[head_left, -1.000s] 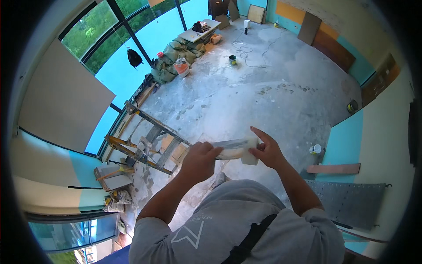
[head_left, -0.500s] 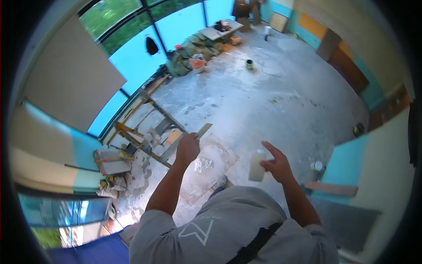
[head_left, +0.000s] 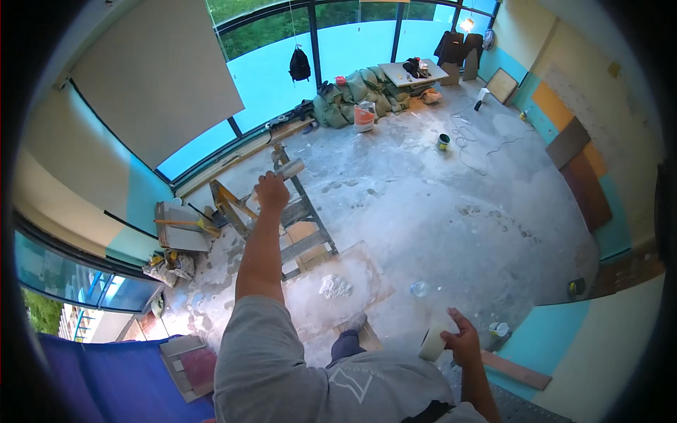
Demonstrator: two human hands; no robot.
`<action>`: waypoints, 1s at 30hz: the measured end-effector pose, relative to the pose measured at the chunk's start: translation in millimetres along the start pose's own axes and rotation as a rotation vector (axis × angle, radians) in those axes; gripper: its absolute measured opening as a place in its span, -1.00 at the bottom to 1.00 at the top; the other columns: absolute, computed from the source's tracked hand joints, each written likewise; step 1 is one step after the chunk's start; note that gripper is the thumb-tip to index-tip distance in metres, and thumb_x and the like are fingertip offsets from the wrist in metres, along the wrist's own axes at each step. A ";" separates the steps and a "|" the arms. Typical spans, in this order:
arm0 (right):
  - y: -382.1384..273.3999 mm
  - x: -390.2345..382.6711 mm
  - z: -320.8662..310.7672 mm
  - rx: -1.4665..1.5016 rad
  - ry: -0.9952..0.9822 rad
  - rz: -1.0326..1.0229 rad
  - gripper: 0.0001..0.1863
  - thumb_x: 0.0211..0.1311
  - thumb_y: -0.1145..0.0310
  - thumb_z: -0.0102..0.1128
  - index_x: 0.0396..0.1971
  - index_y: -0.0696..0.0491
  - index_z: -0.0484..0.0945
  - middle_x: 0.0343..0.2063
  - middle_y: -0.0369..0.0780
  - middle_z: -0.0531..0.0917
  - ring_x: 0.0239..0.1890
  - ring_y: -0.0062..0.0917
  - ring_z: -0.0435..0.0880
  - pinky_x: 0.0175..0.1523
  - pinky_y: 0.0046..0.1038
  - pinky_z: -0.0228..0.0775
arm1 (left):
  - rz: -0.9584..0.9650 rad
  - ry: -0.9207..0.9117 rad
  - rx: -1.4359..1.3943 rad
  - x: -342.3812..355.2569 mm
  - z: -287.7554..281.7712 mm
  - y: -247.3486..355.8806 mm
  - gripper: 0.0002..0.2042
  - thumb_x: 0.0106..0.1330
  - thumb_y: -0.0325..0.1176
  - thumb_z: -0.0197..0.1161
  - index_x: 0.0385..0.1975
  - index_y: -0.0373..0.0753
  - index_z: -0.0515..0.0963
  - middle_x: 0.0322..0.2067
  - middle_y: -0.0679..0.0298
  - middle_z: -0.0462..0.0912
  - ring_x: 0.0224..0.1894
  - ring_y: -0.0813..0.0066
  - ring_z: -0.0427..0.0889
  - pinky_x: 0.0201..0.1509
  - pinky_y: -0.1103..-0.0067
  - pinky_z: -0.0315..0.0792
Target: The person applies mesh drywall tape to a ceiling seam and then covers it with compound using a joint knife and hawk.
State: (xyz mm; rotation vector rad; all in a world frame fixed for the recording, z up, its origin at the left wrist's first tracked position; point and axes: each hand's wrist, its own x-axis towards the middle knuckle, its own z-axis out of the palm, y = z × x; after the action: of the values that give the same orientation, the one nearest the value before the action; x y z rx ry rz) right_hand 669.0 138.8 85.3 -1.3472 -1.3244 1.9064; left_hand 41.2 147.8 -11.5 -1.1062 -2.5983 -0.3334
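My left hand (head_left: pixel 271 192) reaches out over the wooden stepladder-like frame (head_left: pixel 305 209), closed round a pale flat-bladed tool (head_left: pixel 290 168) that looks like a putty knife. The blade sticks out to the right of my fist. Lower right, my right hand (head_left: pixel 462 340) grips a cream-coloured flat piece (head_left: pixel 433 342) with a curved edge, perhaps a spreader, its index finger stretched out. A heap of white powder or plaster (head_left: pixel 336 286) lies on a board (head_left: pixel 367 271) on the floor between my arms. My foot (head_left: pixel 356 322) is near the board's edge.
Green sacks (head_left: pixel 360 90) are piled along the window, beside a white-orange bag (head_left: pixel 364 117) and a low table (head_left: pixel 395 72). A dark bucket (head_left: pixel 443 142) and a cable (head_left: pixel 462 137) lie on the dusty floor. Boards (head_left: pixel 589 185) lean at the right wall.
My left hand has moved left and farther out with the bladed tool. My right hand has dropped lower with the cream piece. The view has swung, with the room shifting right.
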 end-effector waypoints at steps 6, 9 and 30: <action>-9.8 3.4 1.5 -0.105 0.038 0.079 -0.20 0.02 0.57 0.31 0.32 0.26 0.17 0.32 -0.08 0.29 0.00 -0.33 0.62 -0.18 -0.38 0.66 | -0.092 -0.085 0.215 65.5 28.6 0.9 -0.73 0.33 -0.29 0.06 -0.04 -0.05 0.59 -0.05 0.24 0.50 0.09 0.19 0.44 0.12 0.04 0.31; -5.0 4.2 -0.5 -0.063 0.050 0.143 -0.19 0.03 0.56 0.31 0.33 0.26 0.16 0.33 -0.06 0.28 0.00 -0.31 0.63 -0.19 -0.36 0.67 | -0.120 -0.016 0.194 75.2 45.2 -4.3 -0.70 0.34 -0.29 0.05 0.04 -0.03 0.56 -0.02 0.24 0.49 0.13 0.18 0.42 0.13 0.05 0.30; -24.9 31.9 33.2 -0.170 -0.016 0.101 -0.19 0.02 0.46 0.41 0.32 0.17 0.25 0.20 -0.12 0.46 -0.24 -0.48 0.70 -0.25 -0.49 0.59 | 0.234 -0.389 -0.333 -21.6 123.5 43.8 -0.57 0.26 -0.06 0.26 0.03 -0.19 0.52 -0.15 0.04 0.64 -0.08 0.05 0.61 0.05 0.30 0.47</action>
State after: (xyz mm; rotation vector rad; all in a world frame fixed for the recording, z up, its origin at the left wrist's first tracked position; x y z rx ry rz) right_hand 622.1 160.0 94.7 -1.5109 -1.4805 1.9091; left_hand 65.3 203.3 -129.8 -1.7247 -2.7605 -0.5594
